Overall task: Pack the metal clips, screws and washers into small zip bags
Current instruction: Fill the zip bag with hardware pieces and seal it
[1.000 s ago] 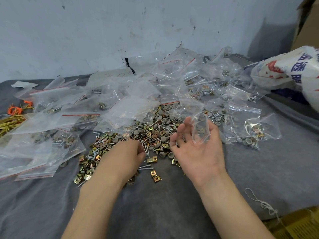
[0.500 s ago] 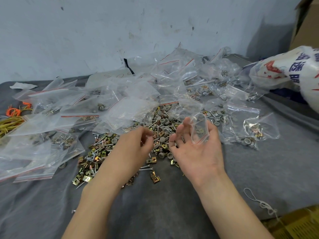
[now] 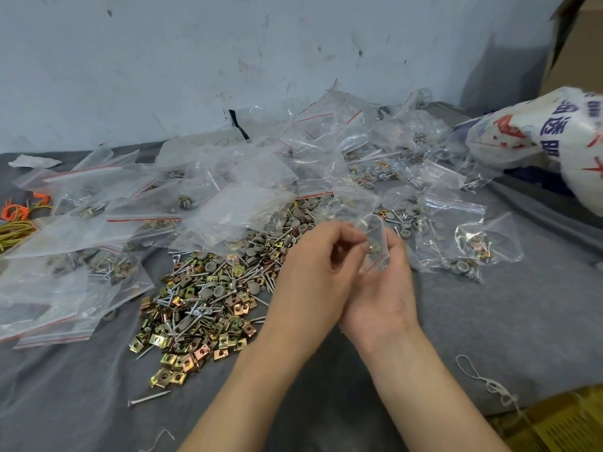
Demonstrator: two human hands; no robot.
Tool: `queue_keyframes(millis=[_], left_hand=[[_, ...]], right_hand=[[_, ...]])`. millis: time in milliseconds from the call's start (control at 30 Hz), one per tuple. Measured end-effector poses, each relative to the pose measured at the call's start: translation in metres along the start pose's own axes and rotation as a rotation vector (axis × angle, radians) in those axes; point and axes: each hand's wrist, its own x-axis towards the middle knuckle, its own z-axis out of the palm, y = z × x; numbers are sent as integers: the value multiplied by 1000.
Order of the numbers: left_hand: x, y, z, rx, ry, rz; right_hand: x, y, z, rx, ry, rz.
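My right hand (image 3: pixel 383 282) holds a small clear zip bag (image 3: pixel 375 244) upright, mouth open at the top, with a few metal parts inside. My left hand (image 3: pixel 321 265) is against it, fingers curled and pinched at the bag's mouth; what they pinch is too small to tell. To the left of both hands, a loose heap of brass clips, screws and grey washers (image 3: pixel 208 295) lies on the grey cloth. A single screw (image 3: pixel 148 398) lies apart near the front.
Empty zip bags (image 3: pixel 107 220) are piled at the left and back. Filled zip bags (image 3: pixel 466 249) lie at the right. A printed white sack (image 3: pixel 561 141) and a cardboard box stand far right. Orange and yellow ties (image 3: pixel 16 220) sit at the left edge.
My left hand has left the heap of parts and moved right and up to the bag's mouth. The right hand has stayed in place with the bag.
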Motion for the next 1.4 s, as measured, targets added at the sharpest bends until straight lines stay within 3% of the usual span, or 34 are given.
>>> queue_keyframes(millis=[233,533,733,867,1167,1400], left_hand=[[-2,0,2,255,-97,97],[1,-2,-18,123,-60,81],[9,-20,-52,232,-1,-111],[8,-39,-80,450,-146,-268],[-4,-40,-82,730,-397,-400],[-10,-33,-77,985,-352,-478]], right_hand=[[0,0,1,-1,56,-11],[0,1,4,39,46,-16],[0,-1,2,60,55,-59],[0,0,2,58,69,-56],[-1,1,2,53,62,-54],[-2,-1,3,63,72,-59]])
